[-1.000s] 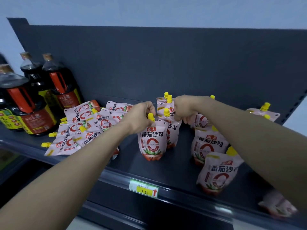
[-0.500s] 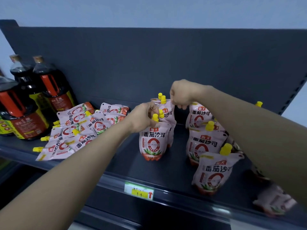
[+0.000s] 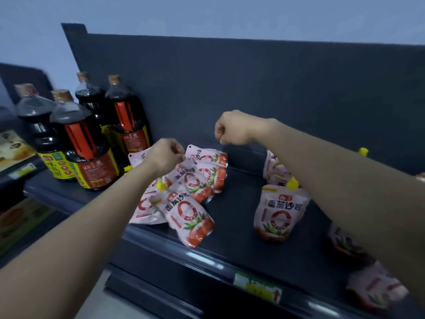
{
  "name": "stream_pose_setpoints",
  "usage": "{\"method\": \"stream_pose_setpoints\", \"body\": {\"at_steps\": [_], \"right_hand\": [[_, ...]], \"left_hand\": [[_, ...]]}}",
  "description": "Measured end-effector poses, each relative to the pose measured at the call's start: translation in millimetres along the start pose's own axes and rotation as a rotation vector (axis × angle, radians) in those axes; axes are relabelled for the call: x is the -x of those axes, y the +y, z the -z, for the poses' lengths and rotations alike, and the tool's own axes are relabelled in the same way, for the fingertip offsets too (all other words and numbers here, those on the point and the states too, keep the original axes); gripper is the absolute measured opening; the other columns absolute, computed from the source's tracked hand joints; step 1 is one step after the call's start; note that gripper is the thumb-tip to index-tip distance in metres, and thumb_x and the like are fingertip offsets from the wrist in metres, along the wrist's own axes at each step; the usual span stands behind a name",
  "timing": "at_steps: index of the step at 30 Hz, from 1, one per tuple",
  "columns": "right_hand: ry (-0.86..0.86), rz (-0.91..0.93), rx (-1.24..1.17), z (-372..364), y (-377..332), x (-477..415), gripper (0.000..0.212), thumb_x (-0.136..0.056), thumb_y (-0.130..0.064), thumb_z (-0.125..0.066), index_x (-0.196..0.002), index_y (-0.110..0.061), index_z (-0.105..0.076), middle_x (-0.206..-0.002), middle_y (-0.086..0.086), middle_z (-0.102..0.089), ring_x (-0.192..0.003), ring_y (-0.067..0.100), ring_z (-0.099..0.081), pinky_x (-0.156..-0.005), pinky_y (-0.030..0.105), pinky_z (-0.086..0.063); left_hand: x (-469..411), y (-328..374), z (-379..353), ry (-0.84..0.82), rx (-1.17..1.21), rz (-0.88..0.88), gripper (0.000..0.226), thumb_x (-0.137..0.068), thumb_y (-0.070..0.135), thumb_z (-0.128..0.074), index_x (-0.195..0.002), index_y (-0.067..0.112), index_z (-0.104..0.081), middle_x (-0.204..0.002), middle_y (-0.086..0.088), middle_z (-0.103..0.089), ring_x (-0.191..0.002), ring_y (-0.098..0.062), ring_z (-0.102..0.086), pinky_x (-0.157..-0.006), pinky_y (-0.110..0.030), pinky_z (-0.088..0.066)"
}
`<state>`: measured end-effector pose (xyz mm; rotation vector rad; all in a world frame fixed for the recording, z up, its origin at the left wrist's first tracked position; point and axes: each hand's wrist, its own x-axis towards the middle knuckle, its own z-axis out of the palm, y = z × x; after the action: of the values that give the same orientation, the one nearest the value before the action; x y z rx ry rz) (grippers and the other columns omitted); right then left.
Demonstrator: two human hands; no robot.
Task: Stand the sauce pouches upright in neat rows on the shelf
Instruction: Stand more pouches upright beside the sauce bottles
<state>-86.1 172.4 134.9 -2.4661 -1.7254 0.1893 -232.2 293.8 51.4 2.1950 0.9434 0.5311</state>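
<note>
While my left hand (image 3: 164, 155) hangs over the heap of sauce pouches (image 3: 184, 194) at the left of the shelf (image 3: 234, 229), its fingers are curled in and pinch the top edge of one pouch near the back of the heap; I cannot tell how firm that pinch is. My right hand (image 3: 234, 128) is clenched into a loose fist above the shelf, close to the dark back panel (image 3: 253, 88), and I see nothing in it. It is well apart from every pouch, with bare shelf below it.

I see the heap lying flat and overlapping, the pouches fanned out with their yellow spouts pointing different ways; the front pouch (image 3: 188, 217) juts over the shelf's front lip. To the right, one upright pouch (image 3: 279, 212) stands on its base with its yellow cap up, just beside my right forearm. Behind it another standing pouch (image 3: 272, 166) is partly hidden by that arm. More pouches (image 3: 374, 288) show blurred beneath the forearm at the right edge. Dark sauce bottles (image 3: 89, 139) stand left of the heap, and a price tag (image 3: 257, 285) sits on the shelf's front rail.
</note>
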Motion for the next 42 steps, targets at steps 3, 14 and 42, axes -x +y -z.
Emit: {"method": "stream_pose_setpoints", "body": {"at_steps": [3,14,42], "right_hand": [[-0.058,-0.021,0.021,-16,-17,-34,0.025,-0.089,-0.004,-0.055,-0.110,-0.005,-0.069,-0.116,0.009,-0.068,-0.109,0.028,-0.063,-0.096,0.040,-0.052],[-0.205,-0.075,0.149,-66,-22,-117,0.047,-0.091,-0.001,-0.050,-0.135,-0.018,-0.053,-0.137,0.007,-0.054,-0.118,0.027,-0.055,-0.099,0.037,-0.048],[-0.254,0.209,0.495,-116,-8,-205,0.030,-0.090,-0.007,-0.059,-0.119,-0.007,-0.061,-0.131,0.010,-0.056,-0.118,0.031,-0.058,-0.079,0.032,-0.044]], "left_hand": [[-15,-25,10,-0.039,-0.093,0.052,0.015,-0.085,0.008,-0.063,-0.072,0.014,-0.060,-0.080,-0.005,-0.063,-0.078,-0.022,-0.055,-0.064,-0.030,-0.041],[-71,-75,3,-0.143,-0.191,0.098,0.015,-0.085,0.016,-0.061,-0.090,0.002,-0.067,-0.094,-0.015,-0.066,-0.089,-0.027,-0.060,-0.078,-0.035,-0.049],[-125,-61,-49,-0.193,-0.350,0.266,0.022,-0.085,0.017,-0.053,-0.095,0.010,-0.071,-0.098,-0.011,-0.058,-0.119,-0.034,-0.038,-0.096,-0.040,-0.041]]}}
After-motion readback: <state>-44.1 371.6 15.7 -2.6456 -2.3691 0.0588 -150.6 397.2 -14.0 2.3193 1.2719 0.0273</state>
